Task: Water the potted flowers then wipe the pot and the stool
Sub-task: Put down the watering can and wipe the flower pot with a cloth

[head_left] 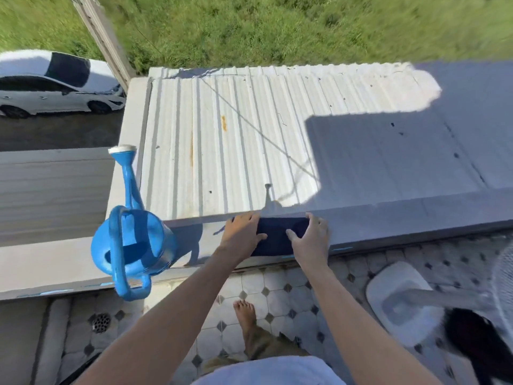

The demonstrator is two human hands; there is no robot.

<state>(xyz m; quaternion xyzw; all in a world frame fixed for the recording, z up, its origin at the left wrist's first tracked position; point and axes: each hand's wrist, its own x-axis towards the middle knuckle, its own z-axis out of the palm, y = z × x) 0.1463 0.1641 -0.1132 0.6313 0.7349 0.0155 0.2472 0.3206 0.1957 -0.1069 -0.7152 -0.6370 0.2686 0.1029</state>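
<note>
Landmark: the blue watering can [133,245], standing on the parapet ledge [416,220] with its spout aimed away from the person.
Cloth: a dark blue cloth [280,234] lies flat on the same ledge, to the right of the can and apart from it.
Left hand: the left hand [241,232] rests on the cloth's edge nearer the can, fingers spread flat, not pinching.
Right hand: the right hand [311,240] presses the cloth's far edge, its grip also splayed and closed on nothing.
Beyond the can: a corrugated roof [222,140], then grass [277,29]; a white car [55,84] sits past the spout.
Task things: no potted flowers and no stool show anywhere (the white base [399,298] on the tiled floor [277,295], right of the can, looks like a fan stand).
Progress: cannot be read directly; the can is set down, not being poured from, and the cloth is not yet lifted, so the wiping appears not yet begun.
Left to do: probably taking up the cloth, then wiping pot and stool.
</note>
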